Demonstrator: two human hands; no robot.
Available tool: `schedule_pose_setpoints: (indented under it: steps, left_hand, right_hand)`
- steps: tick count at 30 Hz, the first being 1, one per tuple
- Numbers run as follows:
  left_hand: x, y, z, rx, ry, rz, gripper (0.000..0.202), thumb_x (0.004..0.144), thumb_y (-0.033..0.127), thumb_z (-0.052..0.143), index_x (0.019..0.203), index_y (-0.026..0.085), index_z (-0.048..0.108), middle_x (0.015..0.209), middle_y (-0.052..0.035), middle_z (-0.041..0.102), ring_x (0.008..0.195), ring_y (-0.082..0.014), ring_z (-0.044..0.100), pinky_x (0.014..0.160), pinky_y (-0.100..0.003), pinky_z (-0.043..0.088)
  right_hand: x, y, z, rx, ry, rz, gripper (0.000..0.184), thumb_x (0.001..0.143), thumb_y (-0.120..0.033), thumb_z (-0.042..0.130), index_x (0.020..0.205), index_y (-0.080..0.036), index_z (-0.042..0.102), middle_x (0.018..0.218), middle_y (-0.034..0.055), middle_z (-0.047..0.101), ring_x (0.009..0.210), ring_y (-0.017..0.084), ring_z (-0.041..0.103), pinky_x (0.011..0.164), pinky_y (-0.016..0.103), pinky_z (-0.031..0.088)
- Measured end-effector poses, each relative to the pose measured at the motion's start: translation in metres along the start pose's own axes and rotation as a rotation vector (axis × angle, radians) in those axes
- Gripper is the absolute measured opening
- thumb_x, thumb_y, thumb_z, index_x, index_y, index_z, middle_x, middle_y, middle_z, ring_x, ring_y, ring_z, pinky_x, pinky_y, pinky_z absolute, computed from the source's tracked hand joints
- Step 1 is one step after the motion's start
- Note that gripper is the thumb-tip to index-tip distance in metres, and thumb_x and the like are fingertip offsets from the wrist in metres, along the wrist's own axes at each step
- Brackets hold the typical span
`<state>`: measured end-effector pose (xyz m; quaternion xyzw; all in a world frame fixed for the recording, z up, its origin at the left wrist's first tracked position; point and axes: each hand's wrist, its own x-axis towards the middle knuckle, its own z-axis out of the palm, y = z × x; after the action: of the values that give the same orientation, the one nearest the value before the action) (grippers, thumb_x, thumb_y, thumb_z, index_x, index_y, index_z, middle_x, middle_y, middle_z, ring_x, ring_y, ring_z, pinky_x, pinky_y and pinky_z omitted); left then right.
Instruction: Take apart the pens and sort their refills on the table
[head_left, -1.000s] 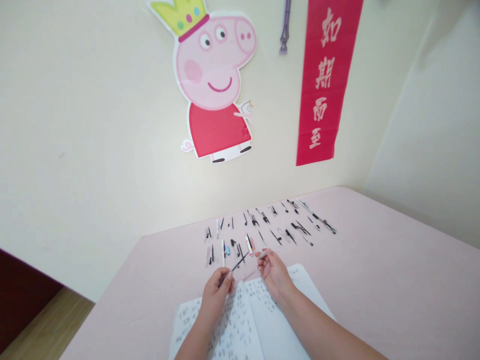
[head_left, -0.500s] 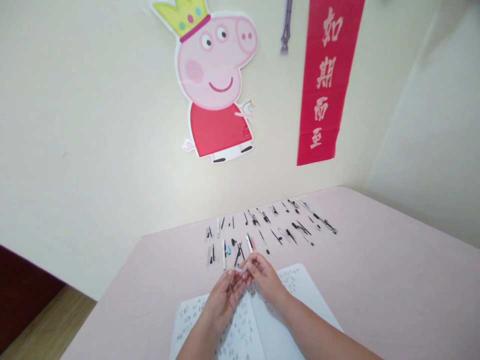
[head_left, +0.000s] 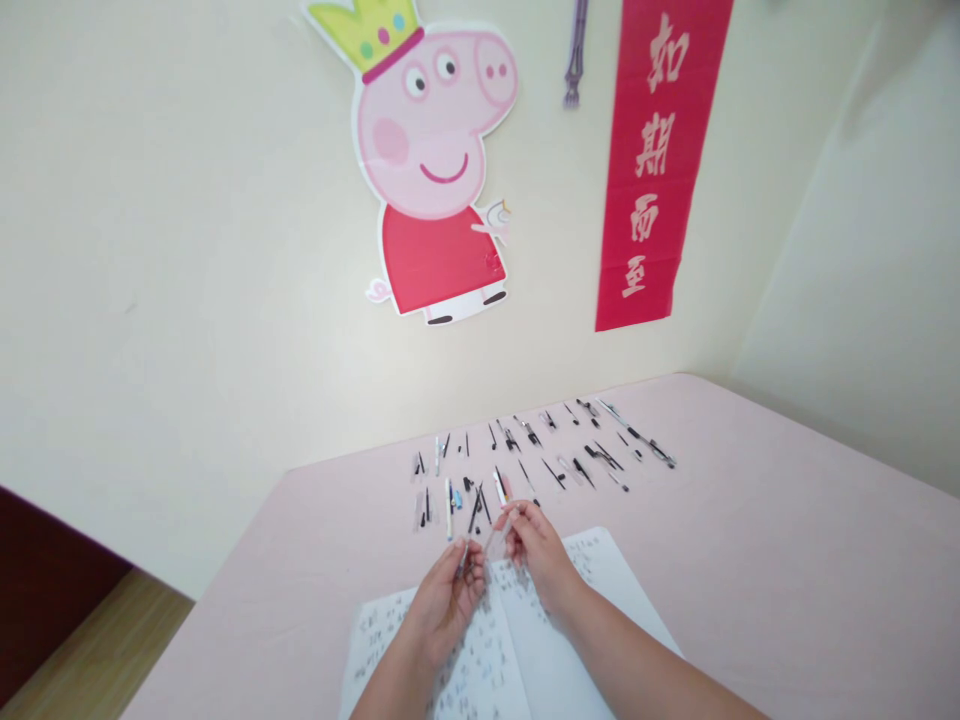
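Observation:
My left hand point(head_left: 448, 598) and my right hand point(head_left: 540, 548) meet above an open notebook point(head_left: 592, 570) covered in handwriting. Between their fingertips they hold a thin pen piece point(head_left: 491, 540), a clear barrel with a dark refill running through it. Each hand pinches one end of it. Just beyond the hands, several pen parts point(head_left: 525, 460) lie in rows on the pink table point(head_left: 750, 560): black refills, clear barrels, caps and a white pen.
The table stands against a cream wall. On the wall hang a pig cartoon cut-out point(head_left: 431, 160), a red banner point(head_left: 660, 160) with characters and a purple object point(head_left: 574, 50). A wooden floor point(head_left: 82, 660) shows at the lower left.
A second ago the hands were apart, the left with a black refill, the right with a pale piece. They have come together and the two pieces now line up as one.

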<state>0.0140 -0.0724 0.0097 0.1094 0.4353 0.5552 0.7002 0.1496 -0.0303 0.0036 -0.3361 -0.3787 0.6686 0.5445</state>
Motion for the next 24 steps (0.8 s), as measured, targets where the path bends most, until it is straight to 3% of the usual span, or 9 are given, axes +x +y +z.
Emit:
schedule_pose_setpoints:
  steps: [3,10,16,24]
  left_hand:
    - [0.001,-0.001,-0.003,0.04,-0.06,-0.014,0.019,0.083,0.025,0.054,0.075,0.008,0.06,0.06,-0.0008,0.055,0.045,-0.0032,0.049,0.042,-0.013,0.042]
    - [0.0,-0.002,-0.006,0.146,-0.127,-0.059,0.023,0.079,0.032,0.059,0.074,0.009,0.06,0.056,0.0031,0.048,0.04,-0.001,0.038,0.035,-0.012,0.028]
    - [-0.006,0.0,-0.002,0.241,-0.133,-0.051,0.028,0.074,0.038,0.064,0.074,0.01,0.061,0.056,0.0035,0.048,0.042,-0.0012,0.037,0.036,-0.012,0.024]
    - [-0.008,0.001,0.0,0.342,-0.161,-0.035,0.031,0.07,0.041,0.066,0.075,0.011,0.061,0.057,0.0038,0.047,0.044,-0.0008,0.037,0.037,-0.012,0.023]
  right_hand:
    - [0.0,0.0,-0.001,0.014,-0.001,0.055,0.03,0.072,-0.047,0.06,0.081,-0.02,0.051,0.067,-0.0038,0.057,0.044,0.006,0.039,0.039,0.017,0.025]
    - [-0.002,-0.004,0.003,0.11,-0.081,0.094,0.033,0.068,-0.046,0.065,0.083,-0.021,0.05,0.054,-0.0076,0.044,0.047,0.007,0.04,0.045,0.018,0.031]
    - [-0.002,-0.002,0.003,0.124,-0.192,0.189,0.039,0.064,-0.042,0.071,0.091,-0.018,0.056,0.043,-0.0127,0.029,0.038,0.004,0.02,0.036,0.017,0.015]
    - [0.002,-0.005,0.001,0.244,-0.094,0.19,0.036,0.061,-0.042,0.074,0.08,-0.015,0.06,0.043,-0.0121,0.03,0.037,0.002,0.022,0.035,0.016,0.016]
